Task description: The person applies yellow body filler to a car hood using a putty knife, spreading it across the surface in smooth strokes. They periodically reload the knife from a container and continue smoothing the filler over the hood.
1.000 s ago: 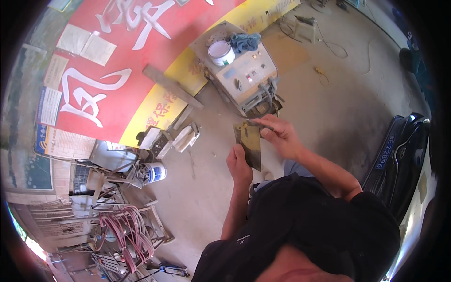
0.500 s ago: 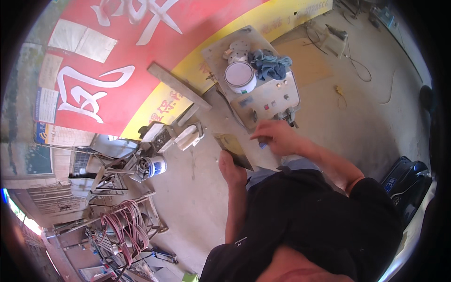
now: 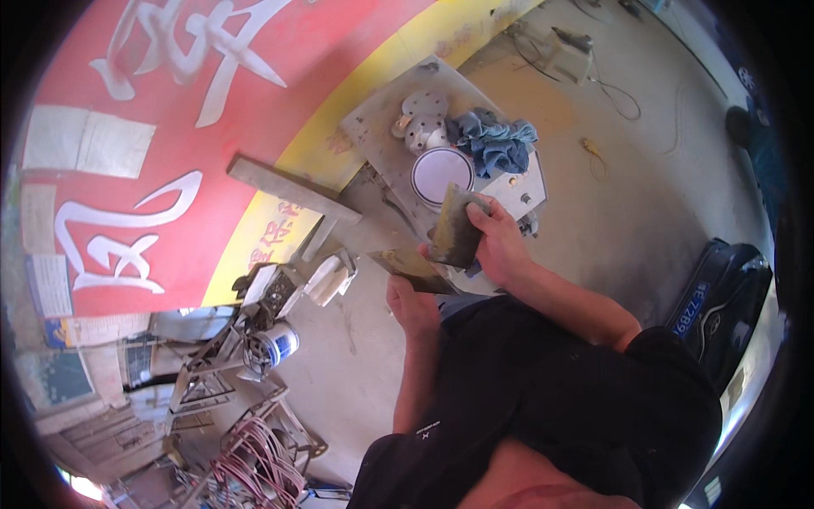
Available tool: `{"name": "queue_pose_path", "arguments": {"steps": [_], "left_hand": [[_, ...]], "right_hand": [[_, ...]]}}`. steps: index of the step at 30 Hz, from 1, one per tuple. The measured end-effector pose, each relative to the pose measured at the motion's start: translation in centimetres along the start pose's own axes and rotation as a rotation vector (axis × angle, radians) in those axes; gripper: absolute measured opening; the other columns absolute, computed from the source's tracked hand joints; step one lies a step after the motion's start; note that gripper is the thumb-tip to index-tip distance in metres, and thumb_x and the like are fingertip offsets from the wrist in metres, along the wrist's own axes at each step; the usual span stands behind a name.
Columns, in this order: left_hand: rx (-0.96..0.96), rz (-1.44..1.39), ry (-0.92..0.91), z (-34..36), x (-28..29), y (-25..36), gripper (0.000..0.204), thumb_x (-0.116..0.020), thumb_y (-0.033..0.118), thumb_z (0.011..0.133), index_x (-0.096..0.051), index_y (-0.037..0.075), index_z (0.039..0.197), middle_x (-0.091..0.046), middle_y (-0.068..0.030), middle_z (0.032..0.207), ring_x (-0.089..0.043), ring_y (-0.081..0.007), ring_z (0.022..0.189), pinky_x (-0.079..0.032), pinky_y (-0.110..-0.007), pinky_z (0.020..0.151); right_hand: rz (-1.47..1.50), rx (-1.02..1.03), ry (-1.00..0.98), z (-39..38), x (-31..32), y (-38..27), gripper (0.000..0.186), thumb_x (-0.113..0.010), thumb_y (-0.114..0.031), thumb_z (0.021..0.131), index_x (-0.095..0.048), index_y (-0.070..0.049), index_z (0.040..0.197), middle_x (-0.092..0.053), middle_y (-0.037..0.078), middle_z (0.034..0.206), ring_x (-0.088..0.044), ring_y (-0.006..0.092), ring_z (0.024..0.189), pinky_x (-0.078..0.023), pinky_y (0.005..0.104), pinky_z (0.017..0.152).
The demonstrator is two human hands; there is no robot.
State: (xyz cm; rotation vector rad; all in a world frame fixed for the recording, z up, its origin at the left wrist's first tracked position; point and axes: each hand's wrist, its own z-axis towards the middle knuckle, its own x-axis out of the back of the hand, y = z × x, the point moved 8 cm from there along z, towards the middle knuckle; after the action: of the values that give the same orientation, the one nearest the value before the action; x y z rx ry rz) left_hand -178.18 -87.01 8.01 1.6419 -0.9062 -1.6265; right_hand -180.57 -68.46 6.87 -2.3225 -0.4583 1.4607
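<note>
My left hand (image 3: pixel 413 305) grips a flat, rectangular putty spreader (image 3: pixel 415 269) smeared yellow-brown, tilted in front of my waist. Fingers closed, my right hand (image 3: pixel 502 242) holds up a second spreader (image 3: pixel 455 227), yellowish at one side and dark at the other. Its lower corner hangs close over the left one; whether they touch I cannot tell. Just beyond is a round white can (image 3: pixel 442 176), partly covered by the right spreader. It stands on a grey metal cart (image 3: pixel 386 110), along with perforated sanding discs (image 3: pixel 426 106) and a crumpled blue-grey cloth (image 3: pixel 492 140).
A red and yellow sign (image 3: pixel 153 110) fills the far left. A wooden plank (image 3: pixel 292 191) leans near it. To the left are a white bucket (image 3: pixel 278 342), metal frames and a coiled pink hose (image 3: pixel 259 467). A dark car (image 3: pixel 721 314) stands at right.
My right hand has turned and risen slightly, bringing its spreader into plain sight beside the left one. The left hand stays nearly in place. The view has shifted a little.
</note>
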Motion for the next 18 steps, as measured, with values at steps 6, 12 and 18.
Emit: {"name": "queue_pose_path", "arguments": {"steps": [6, 12, 18], "left_hand": [[0.129, -0.041, -0.043, 5.2, 5.2, 0.2, 0.05, -0.055, 0.04, 0.114, -0.06, -0.001, 0.141, -0.067, -0.0222, 0.138, -0.061, -0.0376, 0.135, -0.045, -0.05, 0.117], [-0.266, 0.777, -0.171, 10.7, 5.5, 4.3, 0.038, -0.064, 0.028, 0.107, -0.068, -0.003, 0.128, -0.07, -0.0242, 0.121, -0.066, -0.0435, 0.113, -0.052, -0.05, 0.098], [-0.186, 0.545, -0.143, 12.7, 6.1, 6.5, 0.042, -0.058, 0.032, 0.11, -0.068, -0.005, 0.126, -0.07, -0.0226, 0.122, -0.066, -0.0392, 0.112, -0.052, -0.047, 0.099]], "right_hand": [[0.126, 0.167, 0.021, 2.2, -5.2, 3.1, 0.017, -0.062, -0.007, 0.108, -0.059, -0.005, 0.125, -0.071, 0.011, 0.117, -0.071, 0.0215, 0.108, -0.06, 0.043, 0.098], [-0.34, 0.13, -0.002, 3.8, -6.4, 6.0, 0.025, -0.064, -0.02, 0.109, -0.064, -0.012, 0.133, -0.071, 0.004, 0.12, -0.066, 0.0173, 0.117, -0.052, 0.0382, 0.105], [-2.106, 0.726, 0.031, 7.7, -5.6, -0.3, 0.106, -0.086, -0.056, 0.079, -0.041, -0.014, 0.165, -0.029, 0.026, 0.17, -0.029, 0.0479, 0.156, -0.036, 0.0616, 0.118]]}}
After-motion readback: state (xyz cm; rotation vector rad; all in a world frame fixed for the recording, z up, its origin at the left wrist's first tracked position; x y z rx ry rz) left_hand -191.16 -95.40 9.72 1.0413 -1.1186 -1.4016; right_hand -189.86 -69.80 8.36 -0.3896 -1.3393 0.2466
